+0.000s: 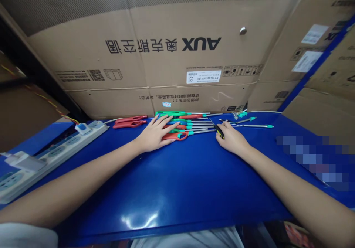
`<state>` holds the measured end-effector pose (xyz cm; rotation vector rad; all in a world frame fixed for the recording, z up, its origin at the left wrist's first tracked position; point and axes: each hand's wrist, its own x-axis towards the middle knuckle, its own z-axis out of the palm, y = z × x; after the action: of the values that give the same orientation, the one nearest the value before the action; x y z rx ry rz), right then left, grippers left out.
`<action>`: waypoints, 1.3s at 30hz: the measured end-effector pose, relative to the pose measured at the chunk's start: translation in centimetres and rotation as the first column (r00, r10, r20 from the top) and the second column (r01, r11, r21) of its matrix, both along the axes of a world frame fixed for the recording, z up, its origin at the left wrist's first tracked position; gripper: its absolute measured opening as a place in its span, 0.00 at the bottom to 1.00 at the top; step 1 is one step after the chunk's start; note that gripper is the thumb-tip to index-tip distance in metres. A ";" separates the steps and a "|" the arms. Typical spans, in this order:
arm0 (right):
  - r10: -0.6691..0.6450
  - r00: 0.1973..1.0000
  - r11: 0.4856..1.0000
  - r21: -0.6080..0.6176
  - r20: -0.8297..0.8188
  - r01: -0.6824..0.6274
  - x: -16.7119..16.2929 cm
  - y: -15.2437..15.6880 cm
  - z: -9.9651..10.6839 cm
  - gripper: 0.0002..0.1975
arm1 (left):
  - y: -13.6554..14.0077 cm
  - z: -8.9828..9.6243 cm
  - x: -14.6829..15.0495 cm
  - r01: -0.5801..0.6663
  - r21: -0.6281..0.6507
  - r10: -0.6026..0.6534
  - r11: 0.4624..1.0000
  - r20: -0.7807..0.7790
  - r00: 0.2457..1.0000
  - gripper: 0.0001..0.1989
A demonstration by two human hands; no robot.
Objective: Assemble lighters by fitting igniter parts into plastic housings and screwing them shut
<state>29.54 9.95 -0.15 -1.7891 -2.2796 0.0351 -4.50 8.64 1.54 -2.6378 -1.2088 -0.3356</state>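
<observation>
My left hand (154,133) lies flat with spread fingers over a row of long-necked gas lighters, among them an orange one (185,133) and a green one (173,113). Their metal necks point right; the fingers cover parts of several handles. Closed around a small black-and-yellow-handled tool (220,131) is my right hand (232,138), just right of the neck ends. The tool's thin tip points up and left, and its exact kind is unclear. Beyond that hand lie loose metal lighter necks (256,125) with teal ends.
Two red handles (130,124) lie left of the lighters. A white power strip (63,153) with plugs runs along the left of the blue table (172,189). Cardboard (155,67) walls the back and right. Small teal parts (243,114) sit at the back right.
</observation>
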 end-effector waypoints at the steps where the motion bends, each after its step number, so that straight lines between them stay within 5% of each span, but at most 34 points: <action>1: 0.000 1.000 1.000 0.001 -0.001 0.000 0.0 0.0 0.0 0.21 | 0.1 0.0 -0.1 0.006 -0.004 -0.006 1.000 0.009 1.000 0.34; 25: -0.102 0.993 0.993 -0.054 0.053 0.105 0.4 0.1 0.5 0.14 | -0.8 1.4 -1.3 0.011 0.014 -0.012 1.000 0.044 0.999 0.41; 28: -0.126 0.989 0.987 -0.089 0.079 0.132 0.8 0.1 0.8 0.16 | -0.8 2.7 -3.1 -0.115 0.030 0.113 0.993 0.059 0.992 0.39; 33: -0.146 0.984 0.984 -0.092 0.102 0.156 0.8 -0.2 1.5 0.25 | 0.5 3.8 -8.4 -0.415 0.032 0.414 0.909 0.041 0.909 0.19; 39: -0.103 0.994 0.989 0.112 0.027 0.100 0.4 -0.9 1.8 0.29 | 0.5 2.8 -12.0 -0.474 -0.053 0.470 0.879 -0.063 0.880 0.12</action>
<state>29.99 9.08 1.66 -1.8585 -2.1633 -0.1368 -16.45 9.13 4.32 -2.2753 -1.8129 -0.1424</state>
